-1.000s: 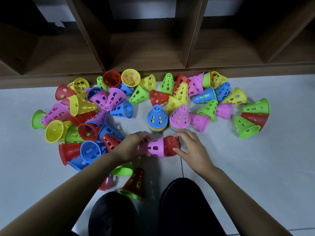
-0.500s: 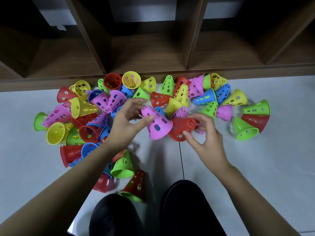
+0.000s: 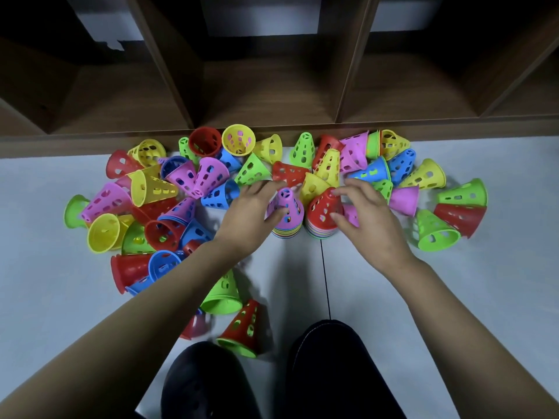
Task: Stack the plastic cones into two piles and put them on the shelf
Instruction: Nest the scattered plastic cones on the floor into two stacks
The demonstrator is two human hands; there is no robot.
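Observation:
Two multicoloured piles of nested cones stand side by side on the pale floor. The left pile (image 3: 286, 230) is topped by a pink cone (image 3: 287, 208), and my left hand (image 3: 249, 214) holds that cone between thumb and fingers. The right pile (image 3: 321, 230) is topped by a red cone (image 3: 322, 208), pinched by the fingertips and thumb of my right hand (image 3: 367, 220). Several loose cones in red, yellow, green, blue and pink lie scattered around both piles. The wooden shelf (image 3: 272, 95) with open compartments stands just behind them.
Loose cones crowd the floor left of my left arm, such as a yellow one (image 3: 104, 232), and right of my right hand, such as a green one (image 3: 435, 231). A red and green cone (image 3: 243, 331) lies by my dark-clad knees (image 3: 208, 379).
Both hands lifted the pink and red cones from the floor in front of the piles, carried them forward, and set each one down on top of a pile.

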